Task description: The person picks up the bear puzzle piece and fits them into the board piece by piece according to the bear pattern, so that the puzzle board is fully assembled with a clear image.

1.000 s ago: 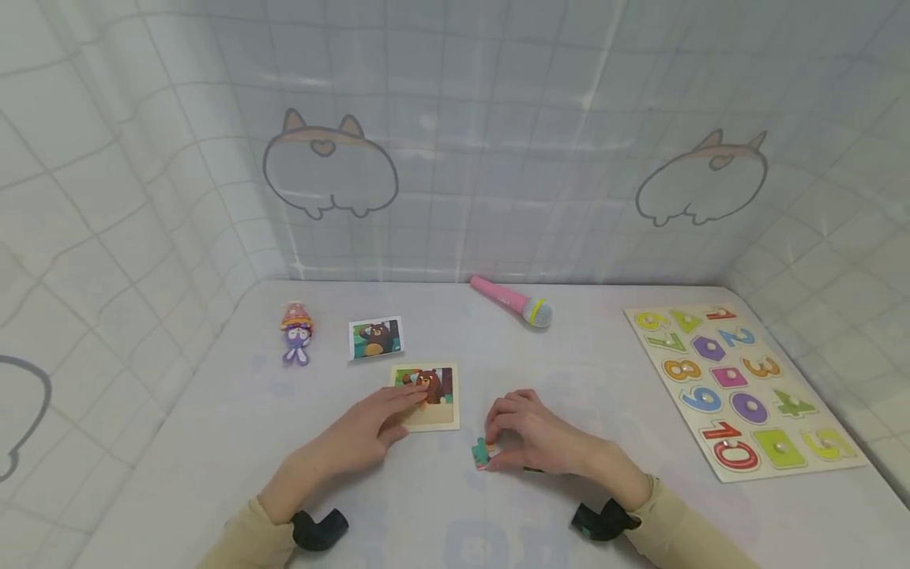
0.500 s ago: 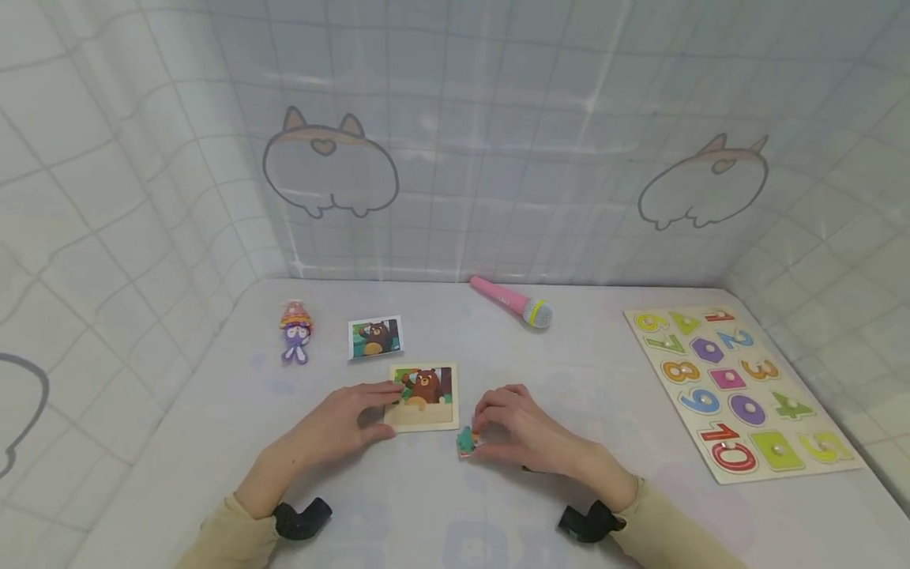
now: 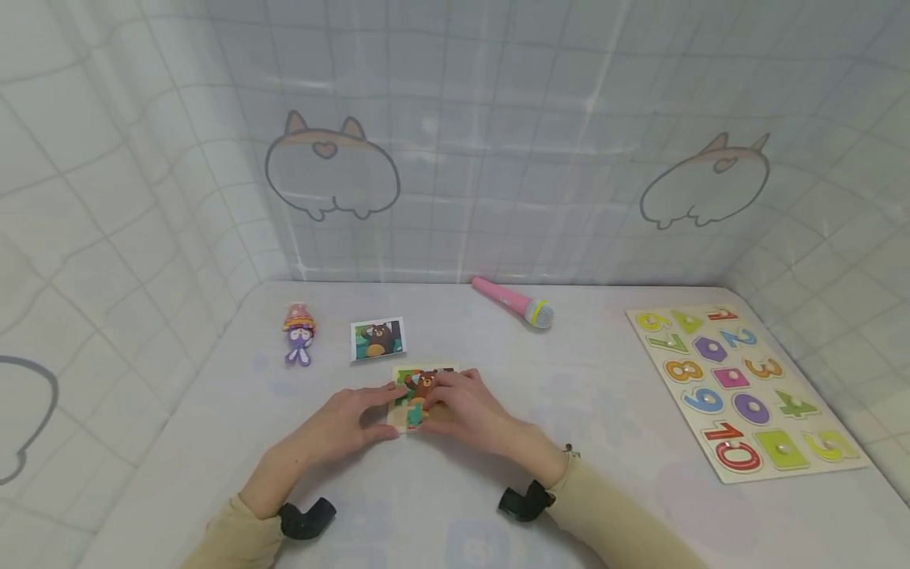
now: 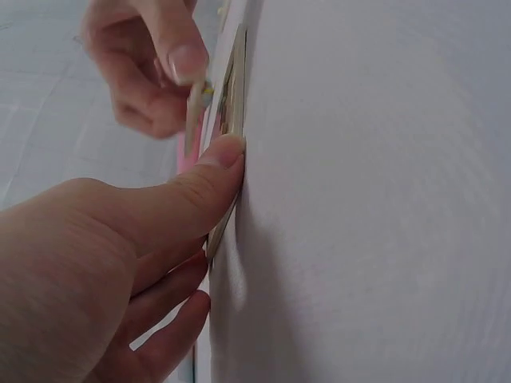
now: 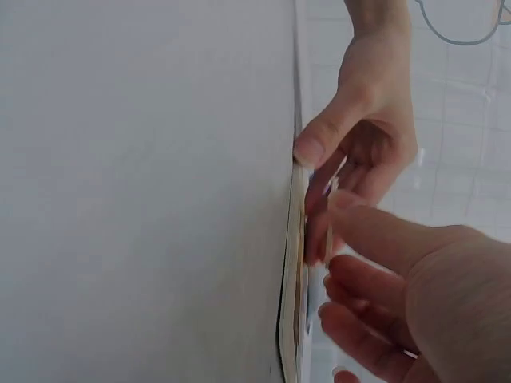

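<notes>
the right hand [image 3: 469, 411], fingers pinching a piece [image 3: 414, 416], has come in over the board [image 3: 396, 419], at its bare lower part, while the left hand [image 3: 341, 427] touches its edge, fingers spread.

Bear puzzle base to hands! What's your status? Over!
Left hand holds board at its left side. Right hand pinches piece, above board, not yet down. Mic lies beyond, seemingly out of the way.
</notes>
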A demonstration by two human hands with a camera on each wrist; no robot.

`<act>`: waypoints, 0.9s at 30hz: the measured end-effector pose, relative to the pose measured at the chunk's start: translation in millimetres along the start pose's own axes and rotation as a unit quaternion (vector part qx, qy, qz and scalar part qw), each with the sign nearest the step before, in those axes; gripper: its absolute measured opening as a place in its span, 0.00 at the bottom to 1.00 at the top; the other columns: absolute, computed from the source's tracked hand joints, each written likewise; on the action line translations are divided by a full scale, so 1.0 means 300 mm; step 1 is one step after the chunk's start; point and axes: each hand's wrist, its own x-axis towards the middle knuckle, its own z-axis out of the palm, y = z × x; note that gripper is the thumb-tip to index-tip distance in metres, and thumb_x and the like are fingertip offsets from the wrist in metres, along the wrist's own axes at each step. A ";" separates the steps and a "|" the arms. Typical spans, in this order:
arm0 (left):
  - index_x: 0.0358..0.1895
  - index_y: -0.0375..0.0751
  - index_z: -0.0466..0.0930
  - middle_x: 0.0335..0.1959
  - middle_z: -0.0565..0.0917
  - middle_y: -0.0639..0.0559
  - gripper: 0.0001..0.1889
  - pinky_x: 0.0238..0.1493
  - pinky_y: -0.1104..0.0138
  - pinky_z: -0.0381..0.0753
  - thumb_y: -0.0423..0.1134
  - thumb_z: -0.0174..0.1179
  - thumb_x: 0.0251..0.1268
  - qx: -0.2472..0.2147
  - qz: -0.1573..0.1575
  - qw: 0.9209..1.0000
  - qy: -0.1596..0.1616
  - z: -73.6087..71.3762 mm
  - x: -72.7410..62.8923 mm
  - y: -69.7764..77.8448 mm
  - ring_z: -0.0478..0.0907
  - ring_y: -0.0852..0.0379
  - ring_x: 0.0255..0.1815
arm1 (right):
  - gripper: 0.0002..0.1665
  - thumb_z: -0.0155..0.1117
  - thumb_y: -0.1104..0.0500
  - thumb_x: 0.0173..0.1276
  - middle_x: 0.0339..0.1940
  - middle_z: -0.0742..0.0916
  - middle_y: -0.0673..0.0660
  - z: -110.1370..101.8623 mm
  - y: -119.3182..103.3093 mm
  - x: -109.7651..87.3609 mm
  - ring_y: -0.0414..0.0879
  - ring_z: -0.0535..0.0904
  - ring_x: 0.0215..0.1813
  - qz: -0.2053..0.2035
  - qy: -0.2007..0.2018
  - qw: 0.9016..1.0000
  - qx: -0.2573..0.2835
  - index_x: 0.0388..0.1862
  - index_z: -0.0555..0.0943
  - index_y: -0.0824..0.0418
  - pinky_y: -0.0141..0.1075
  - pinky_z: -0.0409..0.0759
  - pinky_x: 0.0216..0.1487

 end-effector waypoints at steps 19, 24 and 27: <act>0.67 0.47 0.77 0.67 0.76 0.49 0.30 0.66 0.46 0.74 0.52 0.68 0.62 0.000 0.024 1.000 -0.001 0.001 -0.001 -0.012 0.73 0.47 0.69 | 0.16 0.74 0.40 0.60 0.42 0.82 0.45 0.100 -0.006 0.049 0.39 0.78 0.46 0.028 0.041 0.999 -0.021 0.37 0.87 0.49 0.34 0.66 0.46; 0.67 0.45 0.77 0.68 0.75 0.48 0.30 0.65 0.45 0.74 0.52 0.67 0.64 0.030 0.027 0.999 -0.006 0.005 -0.001 -0.005 0.73 0.43 0.68 | 0.17 0.74 0.40 0.60 0.42 0.81 0.46 0.108 -0.006 0.047 0.41 0.78 0.47 0.046 0.043 0.998 -0.017 0.37 0.85 0.50 0.34 0.67 0.46; 0.66 0.41 0.77 0.69 0.75 0.46 0.28 0.64 0.46 0.75 0.50 0.65 0.66 0.070 0.050 0.996 -0.010 0.006 0.002 0.006 0.74 0.43 0.68 | 0.17 0.74 0.40 0.60 0.41 0.81 0.46 0.106 -0.008 0.045 0.41 0.78 0.46 0.052 0.039 0.998 -0.012 0.36 0.85 0.50 0.34 0.67 0.45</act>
